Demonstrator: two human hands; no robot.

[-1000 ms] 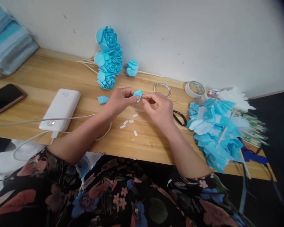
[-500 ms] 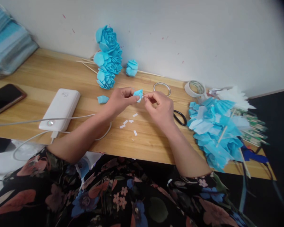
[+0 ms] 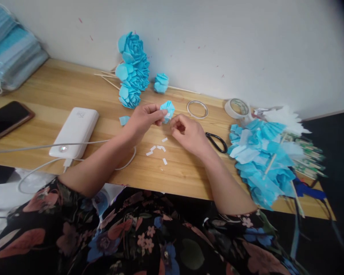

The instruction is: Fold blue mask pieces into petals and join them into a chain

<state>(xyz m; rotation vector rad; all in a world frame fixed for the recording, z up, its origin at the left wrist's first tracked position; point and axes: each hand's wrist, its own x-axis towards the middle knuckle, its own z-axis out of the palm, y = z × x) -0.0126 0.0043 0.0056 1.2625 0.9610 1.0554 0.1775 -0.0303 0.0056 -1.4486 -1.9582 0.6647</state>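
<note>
One small blue paper piece (image 3: 169, 106) pinched between thumb and fingers of left hand (image 3: 145, 119), held above table (image 3: 183, 177). Right hand (image 3: 188, 132) held just beside it, fingers curled; whether anything is gripped there cannot be told. Several white strips (image 3: 164, 161) scattered on table, nearer wearer. Second blue piece (image 3: 124, 120) partly hidden by left hand. Black loop (image 3: 225, 149) seen beside right wrist.
</note>
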